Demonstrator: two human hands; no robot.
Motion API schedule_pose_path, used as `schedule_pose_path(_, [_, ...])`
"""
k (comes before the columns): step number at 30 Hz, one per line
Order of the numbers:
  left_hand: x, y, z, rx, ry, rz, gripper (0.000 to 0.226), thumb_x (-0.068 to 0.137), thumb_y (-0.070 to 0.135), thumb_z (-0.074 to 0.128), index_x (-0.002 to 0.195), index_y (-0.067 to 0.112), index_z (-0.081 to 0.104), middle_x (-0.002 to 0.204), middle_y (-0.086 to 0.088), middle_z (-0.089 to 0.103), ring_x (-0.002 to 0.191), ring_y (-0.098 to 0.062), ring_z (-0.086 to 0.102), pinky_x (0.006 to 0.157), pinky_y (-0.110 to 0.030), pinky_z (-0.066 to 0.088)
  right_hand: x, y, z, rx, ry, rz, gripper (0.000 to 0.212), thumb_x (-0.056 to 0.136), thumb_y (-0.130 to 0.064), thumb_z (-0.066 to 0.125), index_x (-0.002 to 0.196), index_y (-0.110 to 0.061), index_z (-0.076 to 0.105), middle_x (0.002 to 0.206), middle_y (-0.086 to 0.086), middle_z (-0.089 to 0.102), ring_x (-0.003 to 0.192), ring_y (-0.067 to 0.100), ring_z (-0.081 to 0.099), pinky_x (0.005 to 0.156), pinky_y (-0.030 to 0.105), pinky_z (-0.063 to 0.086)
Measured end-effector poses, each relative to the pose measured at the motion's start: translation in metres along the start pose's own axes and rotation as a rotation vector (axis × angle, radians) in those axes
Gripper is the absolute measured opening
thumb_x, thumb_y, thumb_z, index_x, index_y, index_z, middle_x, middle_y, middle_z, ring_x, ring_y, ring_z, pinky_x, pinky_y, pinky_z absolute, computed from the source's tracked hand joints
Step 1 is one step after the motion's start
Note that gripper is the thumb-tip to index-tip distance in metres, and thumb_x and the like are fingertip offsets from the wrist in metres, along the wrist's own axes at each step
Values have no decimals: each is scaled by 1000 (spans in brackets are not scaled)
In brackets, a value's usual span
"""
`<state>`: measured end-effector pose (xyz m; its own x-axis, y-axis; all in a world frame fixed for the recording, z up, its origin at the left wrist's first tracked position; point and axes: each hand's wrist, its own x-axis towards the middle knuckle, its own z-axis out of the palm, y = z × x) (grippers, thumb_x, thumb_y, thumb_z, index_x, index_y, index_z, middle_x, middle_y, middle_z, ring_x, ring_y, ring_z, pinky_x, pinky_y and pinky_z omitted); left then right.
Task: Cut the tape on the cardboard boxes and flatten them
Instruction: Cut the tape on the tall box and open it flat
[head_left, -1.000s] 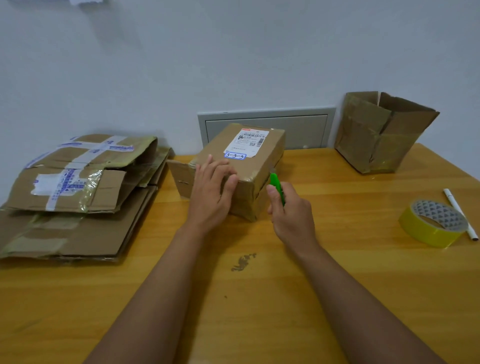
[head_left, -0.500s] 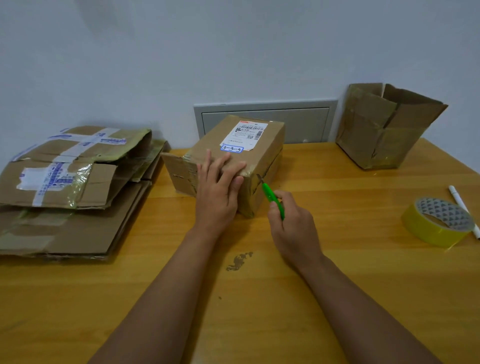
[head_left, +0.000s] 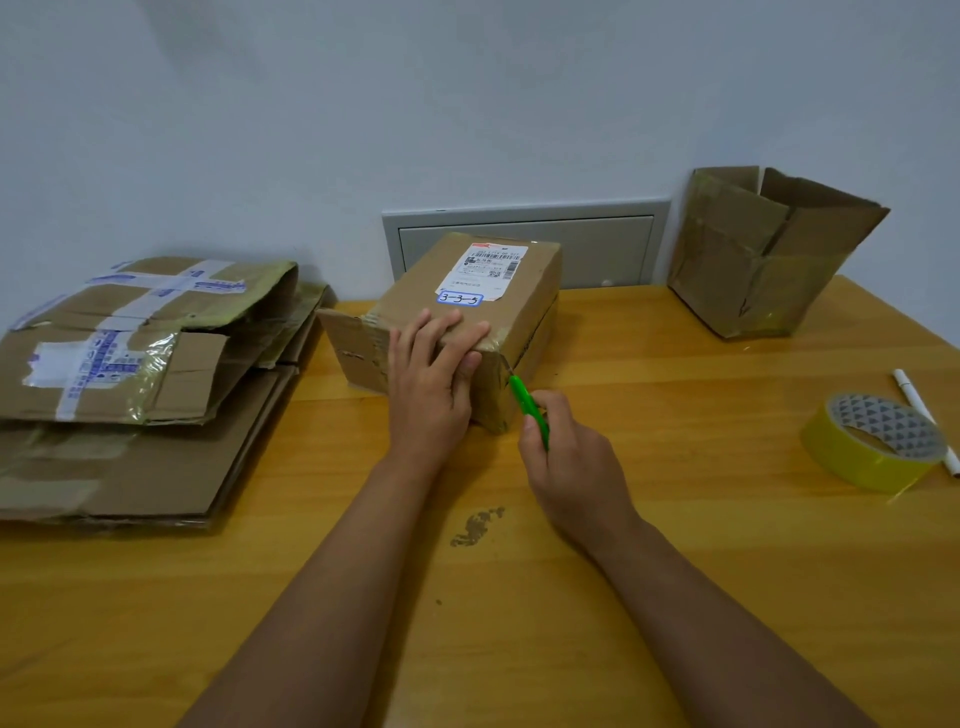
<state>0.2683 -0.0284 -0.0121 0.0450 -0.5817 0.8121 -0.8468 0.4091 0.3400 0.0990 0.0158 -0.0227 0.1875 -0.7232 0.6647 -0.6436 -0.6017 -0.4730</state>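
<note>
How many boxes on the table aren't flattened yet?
2. The sealed box sits mid-table under the left hand, with the right hand holding the cutter at its corner. The open box stands far right by the wall.

Two bare forearms reach in from the bottom edge, uncovered along all of their visible length, with no sleeve showing. The left hand (head_left: 428, 387) and the right hand (head_left: 574, 470) are bare too: no glove, ring, watch or band shows on either
</note>
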Motion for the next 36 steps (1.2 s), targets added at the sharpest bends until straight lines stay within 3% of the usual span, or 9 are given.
schedule_pose_path(6, [0, 1, 0, -7, -11, -12, 33, 101, 31, 45, 127, 25, 64, 133, -5, 58, 136, -28, 37, 118, -53, 18, 0, -3, 4, -56, -4, -21, 38, 94, -30, 36, 114, -6, 58, 63, 10, 64, 49, 32, 59, 40, 30, 37])
schedule_pose_path(12, [1, 1, 1, -32, -5, -20, 32, 101, 31, 45, 125, 24, 65, 133, -5, 58, 136, -27, 36, 119, -50, 16, 0, -4, 2, -66, 64, -13, 26, 93, -26, 41, 112, -11, 52, 60, 9, 63, 45, 31, 57, 36, 30, 37])
schedule_pose_path(20, [1, 3, 0, -11, -10, -25, 34, 101, 32, 45, 127, 23, 65, 133, -5, 59, 135, -26, 38, 119, -49, 17, 0, -6, 1, -92, 8, -27, 35, 95, -27, 39, 111, -4, 60, 61, 7, 63, 45, 28, 58, 37, 28, 35])
schedule_pose_path(32, [3, 7, 8, 49, 18, -54, 35, 101, 35, 45, 126, 25, 66, 129, -5, 60, 129, -28, 43, 117, -53, 20, -1, -10, 4, -124, -79, 23, 40, 97, -32, 32, 114, -5, 57, 57, 6, 60, 41, 26, 55, 36, 27, 31])
schedule_pose_path(36, [2, 7, 9, 41, 8, -62, 35, 101, 35, 44, 126, 25, 67, 130, -5, 60, 130, -28, 43, 117, -54, 21, 1, -9, 4, -115, -96, 41, 41, 97, -33, 31, 116, -6, 55, 62, 9, 63, 46, 31, 58, 38, 30, 36])
